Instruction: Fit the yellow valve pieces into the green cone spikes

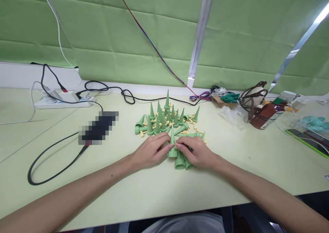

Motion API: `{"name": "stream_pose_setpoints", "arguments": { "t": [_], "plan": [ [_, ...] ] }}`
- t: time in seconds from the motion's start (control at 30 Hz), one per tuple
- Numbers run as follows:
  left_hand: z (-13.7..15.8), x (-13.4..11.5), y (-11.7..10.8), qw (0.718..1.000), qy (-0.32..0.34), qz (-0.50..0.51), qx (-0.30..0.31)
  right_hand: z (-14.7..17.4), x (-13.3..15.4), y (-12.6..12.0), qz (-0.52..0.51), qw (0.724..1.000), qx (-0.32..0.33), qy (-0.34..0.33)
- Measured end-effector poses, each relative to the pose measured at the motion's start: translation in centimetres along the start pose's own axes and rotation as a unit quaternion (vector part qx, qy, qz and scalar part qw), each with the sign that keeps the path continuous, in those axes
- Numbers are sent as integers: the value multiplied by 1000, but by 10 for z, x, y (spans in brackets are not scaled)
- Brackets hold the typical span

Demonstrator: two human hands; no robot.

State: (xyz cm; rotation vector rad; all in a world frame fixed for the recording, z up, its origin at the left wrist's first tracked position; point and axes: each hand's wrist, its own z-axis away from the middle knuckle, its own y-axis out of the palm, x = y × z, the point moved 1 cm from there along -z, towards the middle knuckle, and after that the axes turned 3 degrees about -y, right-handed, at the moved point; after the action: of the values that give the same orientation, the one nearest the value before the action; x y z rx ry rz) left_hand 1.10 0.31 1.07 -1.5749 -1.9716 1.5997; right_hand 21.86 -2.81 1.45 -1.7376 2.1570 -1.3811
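Note:
A green plastic cone-shaped spike (172, 153) stands point-up between my hands, its wide ringed end toward me. My left hand (151, 150) is closed on it from the left, thumb and fingers pinching its side. From the right, my right hand (199, 151) has its fingertips pinched together against the same spike; whatever small thing they hold is too hidden to name. Under and beside my right hand lie more green spikes (179, 162), open ends toward me. Behind the hands, several green spikes (150, 126) stand upright or lie among small yellow pieces (142, 134).
A blurred-out dark device (99, 128) with a looped black cable lies left, near a white power strip (64, 102). At the right are a brown bottle (267, 116), a clear plastic bag (232, 116), a cardboard box (223, 102) and a green-edged phone (308, 142).

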Motion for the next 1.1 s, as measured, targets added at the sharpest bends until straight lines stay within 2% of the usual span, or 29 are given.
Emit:
{"name": "stream_pose_setpoints", "arguments": {
  "t": [1.1],
  "plan": [
    [-1,-2,0,1000,3,-13,-2,1,0,-1,15,999,40,20]
  ]
}}
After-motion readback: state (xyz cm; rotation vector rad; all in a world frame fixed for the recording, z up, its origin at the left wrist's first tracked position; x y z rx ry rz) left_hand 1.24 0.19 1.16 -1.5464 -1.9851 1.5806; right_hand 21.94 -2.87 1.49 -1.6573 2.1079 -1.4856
